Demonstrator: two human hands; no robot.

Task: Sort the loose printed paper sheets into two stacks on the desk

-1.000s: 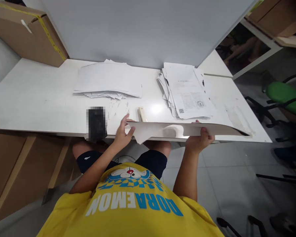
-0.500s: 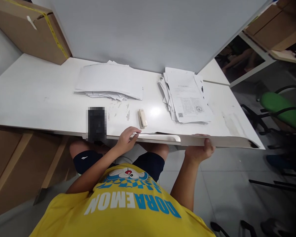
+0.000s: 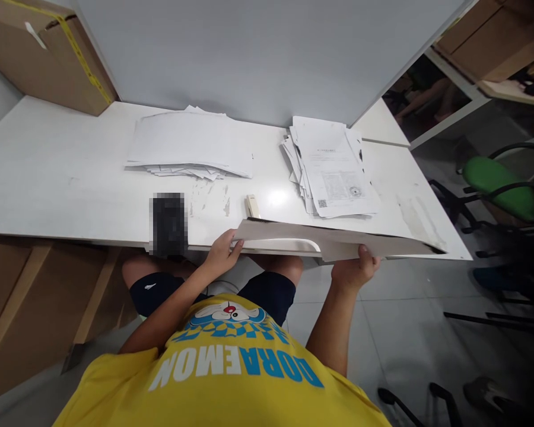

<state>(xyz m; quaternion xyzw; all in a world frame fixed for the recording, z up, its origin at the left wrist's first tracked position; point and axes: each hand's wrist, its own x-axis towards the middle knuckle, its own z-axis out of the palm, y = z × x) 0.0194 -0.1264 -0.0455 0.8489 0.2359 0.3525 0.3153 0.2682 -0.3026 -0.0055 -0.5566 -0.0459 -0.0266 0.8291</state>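
At the desk's front edge, both hands hold papers [image 3: 289, 230], which stand on edge with dark marks along the upper edge. My left hand [image 3: 222, 254] pinches the left end between thumb and fingers. My right hand [image 3: 355, 271] grips the lower right part, its thumb on the near face and its fingers hidden behind. How many sheets are held I cannot tell. Just beyond the papers lies a cream stapler [image 3: 252, 205], its near end covered by them.
Behind the hands lie a left paper stack [image 3: 182, 139] and a right stack of printed sheets [image 3: 333, 166]. A blurred-out dark object [image 3: 169, 222] sits at the white desk's [image 3: 66, 178] front edge. A cardboard box [image 3: 48, 59] stands back left; a green chair [image 3: 501, 184] is at right.
The held papers have tilted up, the left end rising and covering part of the stapler. Their right end has shifted left. Both hands keep their grip, and the view has moved slightly.
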